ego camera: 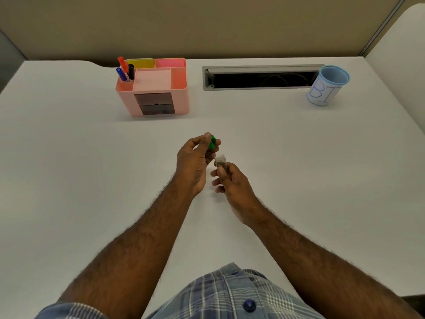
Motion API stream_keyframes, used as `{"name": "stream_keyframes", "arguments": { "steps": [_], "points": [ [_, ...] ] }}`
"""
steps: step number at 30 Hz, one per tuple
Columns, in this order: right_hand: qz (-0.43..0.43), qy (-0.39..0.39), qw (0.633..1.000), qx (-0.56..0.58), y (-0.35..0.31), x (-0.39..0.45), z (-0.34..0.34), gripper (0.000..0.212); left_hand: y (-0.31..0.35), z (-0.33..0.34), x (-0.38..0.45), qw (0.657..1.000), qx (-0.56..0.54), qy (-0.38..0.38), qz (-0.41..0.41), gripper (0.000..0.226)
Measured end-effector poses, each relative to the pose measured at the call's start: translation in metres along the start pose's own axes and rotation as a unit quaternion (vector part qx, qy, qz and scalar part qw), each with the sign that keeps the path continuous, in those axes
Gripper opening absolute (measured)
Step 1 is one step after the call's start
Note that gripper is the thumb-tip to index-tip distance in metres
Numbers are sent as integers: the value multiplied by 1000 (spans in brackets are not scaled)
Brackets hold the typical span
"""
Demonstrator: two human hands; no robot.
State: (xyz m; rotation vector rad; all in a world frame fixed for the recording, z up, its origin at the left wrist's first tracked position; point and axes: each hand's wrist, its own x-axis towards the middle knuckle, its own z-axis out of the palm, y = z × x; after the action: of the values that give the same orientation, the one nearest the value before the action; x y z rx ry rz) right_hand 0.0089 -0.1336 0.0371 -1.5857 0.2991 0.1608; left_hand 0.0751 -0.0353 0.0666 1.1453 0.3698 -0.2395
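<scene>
Both hands hover just above the white counter (299,157), near the middle of the view. The left hand (195,162) pinches a small green piece (212,142) (a cap, by the look of it) between thumb and fingertips. Its fingers (207,136) are curled in close, with most of the green showing on their right side. The right hand (232,183) grips a short clear tube (220,160) with dark contents. Thumb and fingers wrap its lower part, and its open end pokes out beyond them.

What the next move turns on is the line between these two. The tube's long axis runs roughly from 5 o'clock at the palm to 11 o'clock at its mouth. The green piece sits close by, apart from that mouth and at about 11 o'clock from it, so it lies almost on the axis. The green piece appears tilted, and I judge it would need squaring to the mouth before the two could meet. The left hand is the nearer one to close that gap.

Far off at 11 o'clock stands a pink organiser (181,95) with pens (125,71), and at 2 o'clock a blue cup (326,88) stands beside a cable slot (259,77).
</scene>
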Motion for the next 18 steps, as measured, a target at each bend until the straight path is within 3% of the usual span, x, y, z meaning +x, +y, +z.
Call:
{"name": "stream_keyframes", "arguments": {
  "steps": [8,18],
  "points": [
    [-37,50,997,52,-17,31,-29,16,-12,-7,18,996,31,36,-79,16],
    [-102,224,966,83,-97,122,-137,11,-14,10,41,994,45,62,-74,30]
  ]
}}
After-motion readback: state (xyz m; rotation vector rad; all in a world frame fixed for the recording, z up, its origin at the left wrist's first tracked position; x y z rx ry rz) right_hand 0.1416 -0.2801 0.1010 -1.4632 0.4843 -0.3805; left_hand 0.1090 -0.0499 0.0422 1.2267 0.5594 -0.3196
